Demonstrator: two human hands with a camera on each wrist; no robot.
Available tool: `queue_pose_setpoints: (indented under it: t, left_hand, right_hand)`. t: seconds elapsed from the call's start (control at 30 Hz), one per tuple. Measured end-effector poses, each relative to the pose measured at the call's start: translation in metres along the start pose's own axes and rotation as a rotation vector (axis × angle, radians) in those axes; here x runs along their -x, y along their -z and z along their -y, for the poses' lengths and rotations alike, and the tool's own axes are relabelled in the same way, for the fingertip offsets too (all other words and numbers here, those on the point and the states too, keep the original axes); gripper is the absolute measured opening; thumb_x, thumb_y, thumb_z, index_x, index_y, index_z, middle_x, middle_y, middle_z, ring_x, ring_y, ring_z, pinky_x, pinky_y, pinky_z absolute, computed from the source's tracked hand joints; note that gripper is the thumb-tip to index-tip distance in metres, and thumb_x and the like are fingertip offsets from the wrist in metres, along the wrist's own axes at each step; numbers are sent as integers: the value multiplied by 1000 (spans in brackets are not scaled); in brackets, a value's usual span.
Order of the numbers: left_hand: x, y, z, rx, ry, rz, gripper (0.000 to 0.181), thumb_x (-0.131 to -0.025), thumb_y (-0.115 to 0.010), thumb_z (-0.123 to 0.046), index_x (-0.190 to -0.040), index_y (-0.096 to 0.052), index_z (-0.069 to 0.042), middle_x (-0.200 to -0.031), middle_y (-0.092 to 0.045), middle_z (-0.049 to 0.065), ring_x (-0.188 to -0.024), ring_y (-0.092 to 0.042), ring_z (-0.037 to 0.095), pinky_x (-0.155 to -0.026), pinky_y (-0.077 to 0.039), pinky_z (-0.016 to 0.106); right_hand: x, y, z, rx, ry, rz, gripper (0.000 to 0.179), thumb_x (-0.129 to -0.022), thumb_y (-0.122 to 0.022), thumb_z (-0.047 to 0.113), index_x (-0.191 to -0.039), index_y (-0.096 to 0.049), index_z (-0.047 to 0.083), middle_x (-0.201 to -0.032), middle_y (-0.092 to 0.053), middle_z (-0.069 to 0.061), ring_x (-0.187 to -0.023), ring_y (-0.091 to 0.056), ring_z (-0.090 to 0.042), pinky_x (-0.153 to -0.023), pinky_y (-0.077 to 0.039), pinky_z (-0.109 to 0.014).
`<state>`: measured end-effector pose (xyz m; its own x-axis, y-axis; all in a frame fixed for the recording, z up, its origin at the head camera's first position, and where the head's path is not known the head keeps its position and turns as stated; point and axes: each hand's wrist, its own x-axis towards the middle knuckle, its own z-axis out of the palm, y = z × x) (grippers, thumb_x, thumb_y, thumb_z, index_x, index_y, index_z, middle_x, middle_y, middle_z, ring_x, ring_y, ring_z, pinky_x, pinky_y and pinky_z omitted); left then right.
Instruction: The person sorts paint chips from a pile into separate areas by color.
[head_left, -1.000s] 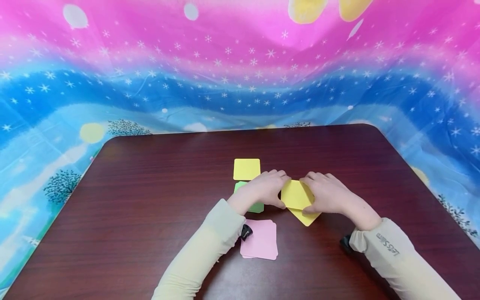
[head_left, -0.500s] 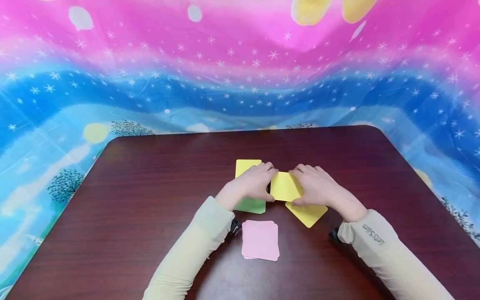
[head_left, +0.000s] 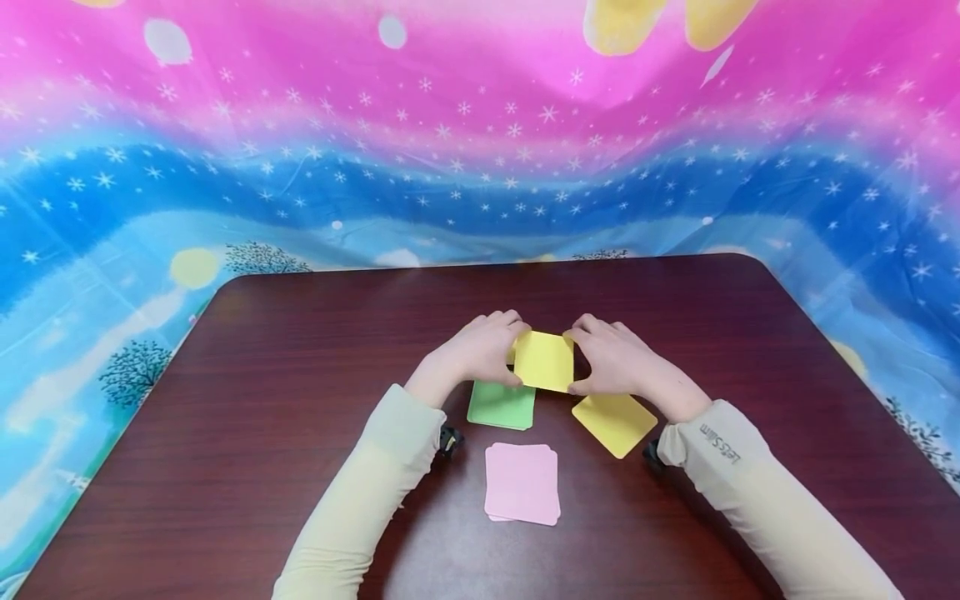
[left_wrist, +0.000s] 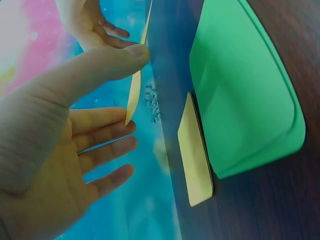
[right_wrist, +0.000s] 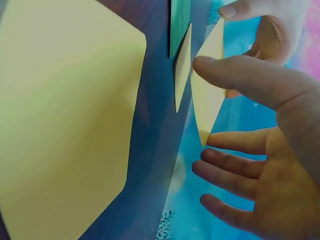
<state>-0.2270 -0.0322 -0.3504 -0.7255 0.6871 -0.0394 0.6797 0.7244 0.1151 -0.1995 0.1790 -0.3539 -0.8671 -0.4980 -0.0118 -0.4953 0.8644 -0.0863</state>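
Observation:
A square yellow card (head_left: pixel 543 361) is held up off the table between both hands. My left hand (head_left: pixel 483 346) pinches its left edge between thumb and forefinger. On the opposite edge, my right hand (head_left: pixel 611 354) pinches it likewise. The wrist views show the card bowed slightly, with the remaining fingers of each hand spread. Green cards (head_left: pixel 502 406) lie in a stack below the left hand. Behind them another yellow card or pile (left_wrist: pixel 195 160) lies on the table, mostly hidden in the head view. One more yellow card or pile (head_left: pixel 617 423) lies turned cornerwise below the right hand.
A stack of pink cards (head_left: pixel 522 483), not quite squared up, lies nearer the person. The dark wooden table (head_left: pixel 315 358) reaches back to a pink and blue patterned cloth (head_left: pixel 465 192).
Both hands have carried the yellow card leftward and slightly away from the person, off the yellow card or pile at the right toward the one behind the green stack.

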Motion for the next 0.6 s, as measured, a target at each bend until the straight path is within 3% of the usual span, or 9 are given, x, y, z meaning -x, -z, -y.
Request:
queue_pose_setpoints:
  t: [0.6]
  left_hand:
    - [7,3,23,76,67,-33,71,-66,-74,-41,-125,-51,-8,-117,-52,4,-105,-47,20,-91,-40,36]
  right_hand:
    - [-31,-12,-1,-33,22,-6,80,-62,-77,48,-124,-52,4,-115,-50,-11,-105,-50,-24,-90,-37,-47]
